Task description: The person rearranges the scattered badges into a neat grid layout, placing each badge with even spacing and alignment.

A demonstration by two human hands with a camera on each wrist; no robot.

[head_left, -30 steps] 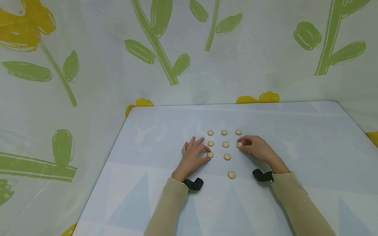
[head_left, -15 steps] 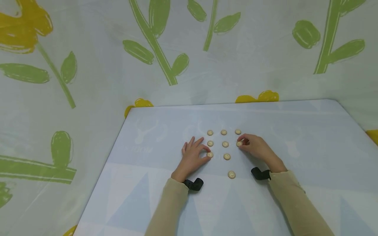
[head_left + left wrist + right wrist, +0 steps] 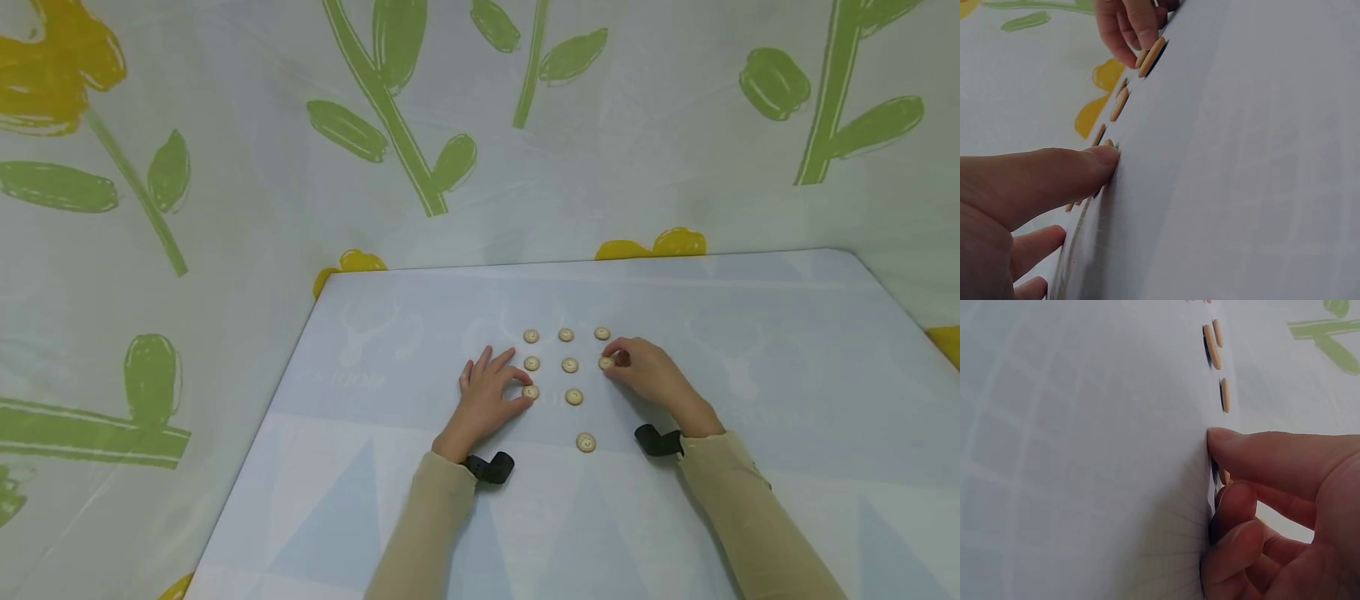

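Note:
Round beige buttons lie flat on the table in rows. My left hand (image 3: 486, 407) pinches the button at the left of the third row (image 3: 530, 392) between thumb and index finger, its other fingers spread. At the right end of the second row, my right hand (image 3: 654, 375) has thumb and index finger on either side of another button (image 3: 606, 363). In the left wrist view, the left thumb (image 3: 1100, 161) partly hides its button. The right thumb (image 3: 1229, 440) covers most of the other in the right wrist view. A lone button (image 3: 586, 442) lies nearest the person.
The back row holds three buttons, the middle one (image 3: 566, 334) among them. Two more centre buttons, one in the second row (image 3: 570, 365) and one in the third (image 3: 573, 396), sit between the hands. Behind the table (image 3: 420, 308) hangs flower-printed cloth (image 3: 540, 192).
The head view has shifted slightly. Both hands stay at the same buttons, and the button layout looks the same.

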